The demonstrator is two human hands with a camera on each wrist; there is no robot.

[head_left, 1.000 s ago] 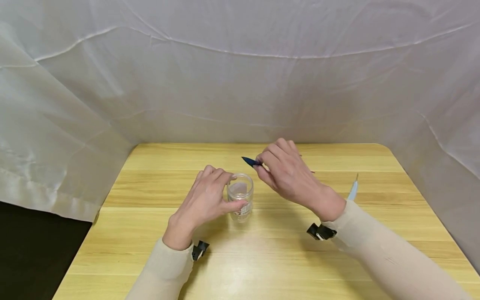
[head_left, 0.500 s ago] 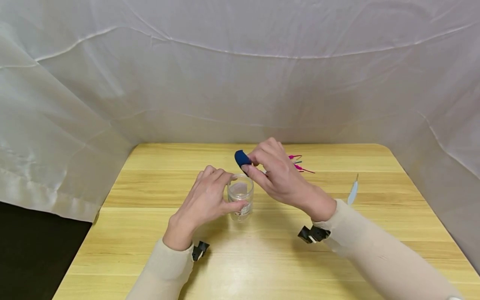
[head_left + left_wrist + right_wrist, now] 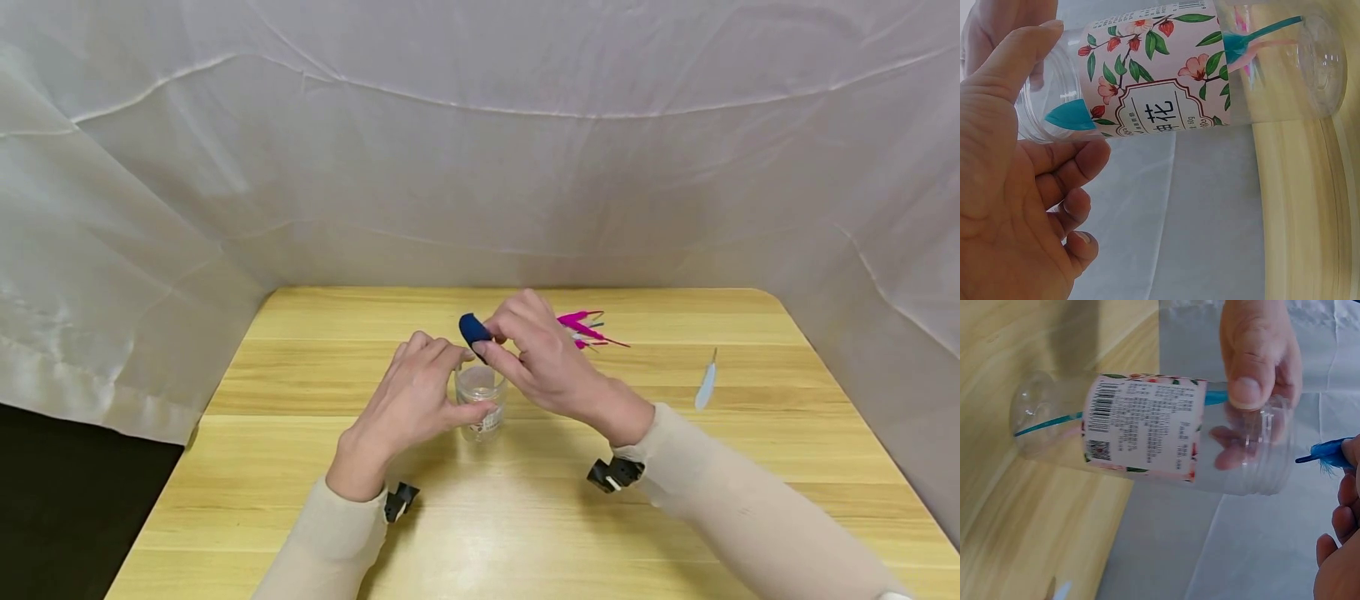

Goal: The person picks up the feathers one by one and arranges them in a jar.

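Fingers of my left hand (image 3: 408, 400) wrap the jar (image 3: 481, 398) to steady it upright, while my right hand (image 3: 542, 360) pinches a blue feather (image 3: 474, 328) just above its mouth.

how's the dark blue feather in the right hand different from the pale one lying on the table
The dark blue feather is deep navy; the pale light-blue feather is almost white. The dark blue one is pinched in the right hand, raised over the clear plastic jar that the left hand grips; the pale one lies flat and untouched on the wooden table, far right. Both are slim craft feathers.
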